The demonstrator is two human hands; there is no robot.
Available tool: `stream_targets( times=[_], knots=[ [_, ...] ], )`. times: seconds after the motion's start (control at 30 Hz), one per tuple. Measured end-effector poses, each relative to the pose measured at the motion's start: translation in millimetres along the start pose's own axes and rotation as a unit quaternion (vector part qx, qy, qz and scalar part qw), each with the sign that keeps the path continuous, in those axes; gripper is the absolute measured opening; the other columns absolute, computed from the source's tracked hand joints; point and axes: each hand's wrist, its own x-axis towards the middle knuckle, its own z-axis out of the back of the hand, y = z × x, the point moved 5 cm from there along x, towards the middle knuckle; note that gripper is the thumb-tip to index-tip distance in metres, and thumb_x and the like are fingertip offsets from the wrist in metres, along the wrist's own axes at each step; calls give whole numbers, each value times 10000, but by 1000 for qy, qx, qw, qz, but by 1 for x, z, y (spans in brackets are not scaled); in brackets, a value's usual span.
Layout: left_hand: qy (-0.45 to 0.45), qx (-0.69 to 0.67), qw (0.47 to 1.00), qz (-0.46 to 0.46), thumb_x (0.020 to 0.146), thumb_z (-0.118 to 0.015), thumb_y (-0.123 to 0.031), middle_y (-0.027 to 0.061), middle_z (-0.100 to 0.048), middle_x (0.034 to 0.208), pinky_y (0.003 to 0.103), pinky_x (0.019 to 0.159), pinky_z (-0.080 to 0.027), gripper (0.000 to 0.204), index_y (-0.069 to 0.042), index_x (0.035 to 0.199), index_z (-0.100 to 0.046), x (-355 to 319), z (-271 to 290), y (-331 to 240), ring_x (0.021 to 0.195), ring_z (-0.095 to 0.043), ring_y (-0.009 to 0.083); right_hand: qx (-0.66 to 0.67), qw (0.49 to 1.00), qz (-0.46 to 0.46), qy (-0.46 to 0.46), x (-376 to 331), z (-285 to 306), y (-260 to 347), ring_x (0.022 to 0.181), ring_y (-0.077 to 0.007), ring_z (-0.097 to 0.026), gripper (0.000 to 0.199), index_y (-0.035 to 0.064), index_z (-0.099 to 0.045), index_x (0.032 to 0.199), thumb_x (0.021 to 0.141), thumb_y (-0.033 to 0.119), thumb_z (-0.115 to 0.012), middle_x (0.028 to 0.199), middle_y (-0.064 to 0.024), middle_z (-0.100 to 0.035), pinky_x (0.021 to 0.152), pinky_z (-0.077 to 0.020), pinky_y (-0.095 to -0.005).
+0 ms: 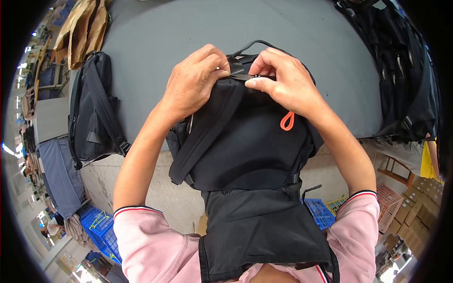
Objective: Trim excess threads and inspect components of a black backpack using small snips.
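Observation:
A black backpack [250, 141] lies in front of me over the near edge of the grey table, its shoulder strap [207, 127] running down its left side. An orange loop [287, 121] shows at its upper right. At the backpack's top, my left hand [196, 80] pinches a dark strip of fabric [239, 76] between thumb and fingers. Just to its right, my right hand [283, 82] is closed on the same strip with its thumb below. A thin carry handle [257, 42] arches up behind the hands. The fingertips partly hide what they grip.
Another black backpack [94, 106] stands at the table's left edge, below brown paper [85, 33]. More black backpacks [401, 70] are piled at the right end of the grey table [226, 23]. Blue crates [100, 228], a red crate [389, 203] and cardboard boxes [415, 207] are lower down.

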Motion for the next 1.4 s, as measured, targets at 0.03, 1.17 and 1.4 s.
stream_targets(
  times=[0.03, 1.17, 1.4],
  knots=[
    [0, 0, 1000, 1, 782, -620, 2, 54, -584, 858, 332, 658, -489, 80, -24, 801, -547, 0, 1, 0, 776, -597, 241, 0, 1000, 0, 1, 0, 0, 1, 756, -199, -595, 230, 29, -608, 817, 747, 223, -710, 809, -58, -595, 679, -460, -338],
    [-86, -137, 977, 136, 896, -562, -98, 42, -589, 854, 267, 650, -470, 64, -48, 857, -562, -2, 6, 12, 737, -598, 148, 98, 995, -1, -7, -8, -3, -5, 686, -148, -575, 238, 8, -625, 822, 715, 188, -738, 766, -51, -590, 645, -461, -287],
    [-177, -438, 811, 344, 973, -466, -170, 45, -590, 896, 254, 746, -478, 175, -19, 1031, -533, -33, -4, 42, 781, -596, 125, 238, 966, 2, -98, -32, 0, -10, 734, -84, -438, 244, 32, -582, 914, 732, 88, -735, 790, 25, -448, 697, -412, -222]
  ],
)
